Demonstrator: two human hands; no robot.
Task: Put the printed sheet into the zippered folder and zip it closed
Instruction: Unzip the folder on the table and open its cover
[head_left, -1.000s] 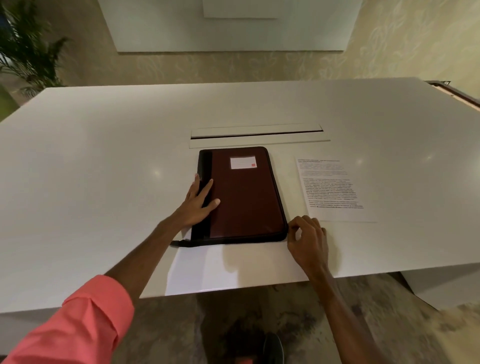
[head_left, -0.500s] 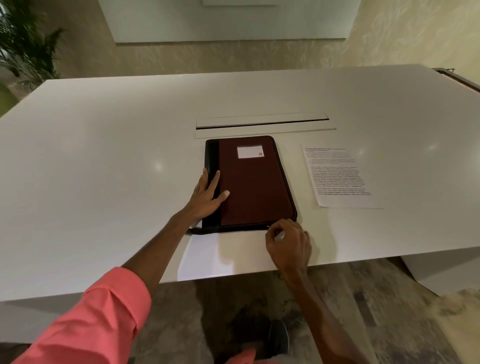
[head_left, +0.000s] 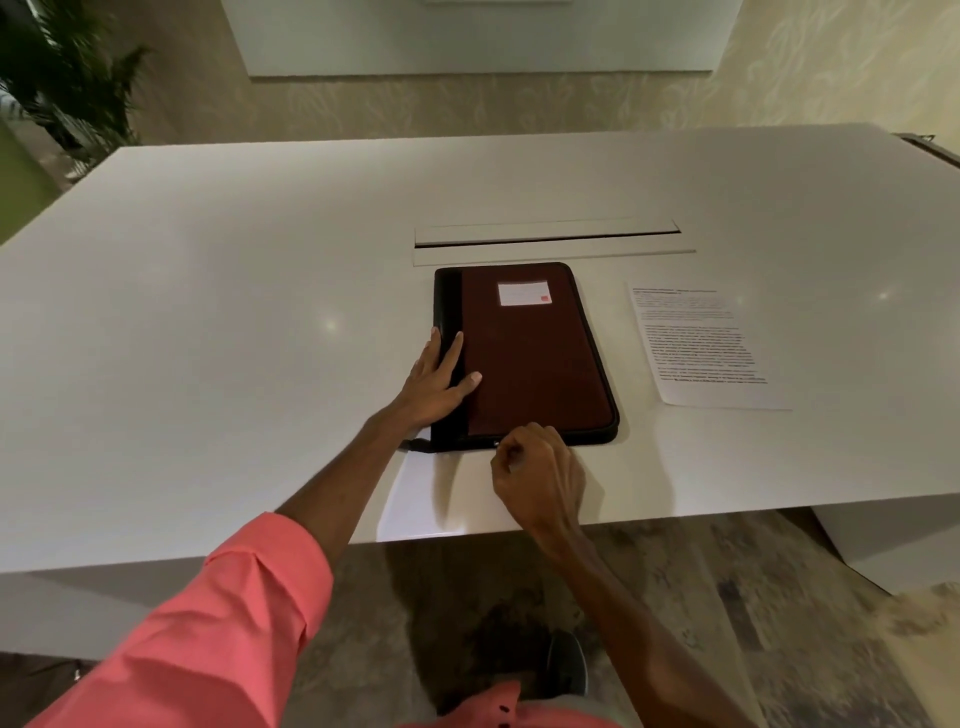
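Note:
A dark brown zippered folder (head_left: 540, 358) with a black spine and a white label lies flat and closed-looking on the white table (head_left: 208, 338). My left hand (head_left: 439, 382) presses flat on its spine side, fingers spread. My right hand (head_left: 537, 475) is pinched at the folder's near edge, around the middle, on the zipper pull. The printed sheet (head_left: 698, 345) lies flat on the table to the right of the folder, apart from it.
A long cable slot with a lid (head_left: 550, 241) runs across the table just behind the folder. The table's near edge is close under my right hand. A potted plant (head_left: 62, 78) stands at the far left.
My right hand has travelled left along the folder's near edge, from its right corner to about the middle. The left hand has stayed flat on the spine side.

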